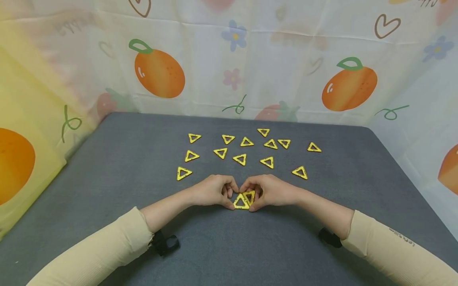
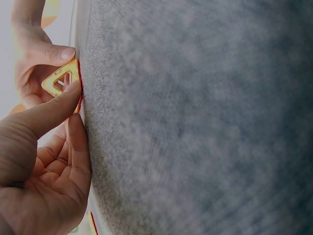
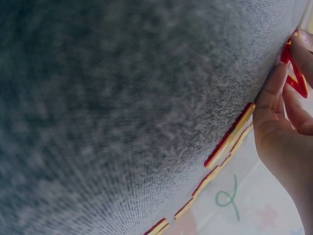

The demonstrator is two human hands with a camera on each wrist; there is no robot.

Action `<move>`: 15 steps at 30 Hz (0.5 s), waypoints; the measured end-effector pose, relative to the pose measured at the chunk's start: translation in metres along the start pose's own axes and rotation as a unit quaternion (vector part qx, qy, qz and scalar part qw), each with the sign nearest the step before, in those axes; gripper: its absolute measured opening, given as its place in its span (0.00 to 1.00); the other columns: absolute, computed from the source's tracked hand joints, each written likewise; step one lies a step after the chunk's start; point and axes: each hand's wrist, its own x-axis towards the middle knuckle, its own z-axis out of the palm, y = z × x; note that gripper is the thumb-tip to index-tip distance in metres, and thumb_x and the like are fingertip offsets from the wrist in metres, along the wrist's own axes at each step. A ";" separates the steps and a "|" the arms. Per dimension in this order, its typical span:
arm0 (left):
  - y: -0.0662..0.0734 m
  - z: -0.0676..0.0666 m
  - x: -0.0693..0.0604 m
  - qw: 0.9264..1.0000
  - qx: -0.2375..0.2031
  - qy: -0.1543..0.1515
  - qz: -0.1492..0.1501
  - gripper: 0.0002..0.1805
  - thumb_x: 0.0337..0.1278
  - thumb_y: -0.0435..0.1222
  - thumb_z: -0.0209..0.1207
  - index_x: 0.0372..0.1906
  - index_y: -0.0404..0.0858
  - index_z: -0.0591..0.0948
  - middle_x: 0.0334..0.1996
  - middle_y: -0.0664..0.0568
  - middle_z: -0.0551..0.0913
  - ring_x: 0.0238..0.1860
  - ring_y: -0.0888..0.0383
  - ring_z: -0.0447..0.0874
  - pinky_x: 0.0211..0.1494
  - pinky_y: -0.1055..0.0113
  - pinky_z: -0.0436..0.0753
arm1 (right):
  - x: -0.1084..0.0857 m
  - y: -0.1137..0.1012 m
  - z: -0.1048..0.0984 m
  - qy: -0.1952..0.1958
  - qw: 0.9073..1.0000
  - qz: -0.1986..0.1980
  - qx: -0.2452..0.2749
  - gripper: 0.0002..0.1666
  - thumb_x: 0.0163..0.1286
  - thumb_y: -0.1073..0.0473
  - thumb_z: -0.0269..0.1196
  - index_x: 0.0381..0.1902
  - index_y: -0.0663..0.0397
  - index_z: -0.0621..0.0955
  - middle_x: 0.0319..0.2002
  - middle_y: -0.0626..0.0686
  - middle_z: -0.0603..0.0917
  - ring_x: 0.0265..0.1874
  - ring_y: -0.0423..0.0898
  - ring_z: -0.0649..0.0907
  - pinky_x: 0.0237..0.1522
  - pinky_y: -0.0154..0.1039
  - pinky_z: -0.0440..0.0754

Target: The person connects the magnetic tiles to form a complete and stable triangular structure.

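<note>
Two yellow triangular magnetic tiles lie side by side on the dark grey table in the head view, edge to edge: the left tile (image 1: pixel 241 201) with its point away from me, the right tile (image 1: pixel 250 195) turned the other way. My left hand (image 1: pixel 216 191) pinches the left tile at its lower left corner, thumb on top in the left wrist view. My right hand (image 1: pixel 270 191) grips the right tile between thumb and fingers. A yellow frame with a triangular hole, the tile (image 2: pixel 54 82), shows between both hands. In the right wrist view the tile's red edge (image 3: pixel 296 81) shows between fingers.
Several more loose yellow triangle tiles (image 1: pixel 239 159) lie scattered flat beyond my hands, one (image 1: pixel 184 173) at left and one (image 1: pixel 300 172) at right. A printed cloth (image 1: pixel 214 59) hangs behind the grey table (image 1: pixel 107 167).
</note>
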 end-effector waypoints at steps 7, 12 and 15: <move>0.001 0.000 0.000 1.000 -0.006 -0.004 -0.004 0.18 0.47 0.35 0.74 0.43 0.39 0.80 0.33 0.52 0.81 0.31 0.65 0.76 0.34 0.74 0.78 | -0.001 -0.001 0.001 0.001 1.000 -0.005 -0.010 0.27 0.58 0.60 0.74 0.56 0.50 0.79 0.43 0.51 0.84 0.27 0.38 0.83 0.31 0.33 0.82; 0.003 -0.001 -0.001 1.000 -0.007 -0.005 -0.003 0.18 0.47 0.34 0.74 0.43 0.38 0.80 0.33 0.51 0.81 0.31 0.65 0.76 0.34 0.74 0.77 | 0.000 -0.002 0.001 0.001 1.000 -0.010 -0.012 0.26 0.58 0.60 0.73 0.55 0.50 0.79 0.41 0.51 0.84 0.27 0.37 0.82 0.30 0.32 0.82; 0.003 -0.001 -0.001 1.000 -0.005 -0.005 -0.003 0.18 0.47 0.34 0.74 0.43 0.38 0.80 0.32 0.51 0.81 0.30 0.65 0.76 0.34 0.74 0.77 | 0.000 -0.002 0.001 0.003 1.000 -0.012 -0.017 0.26 0.59 0.59 0.73 0.55 0.50 0.79 0.39 0.50 0.84 0.27 0.37 0.82 0.30 0.32 0.81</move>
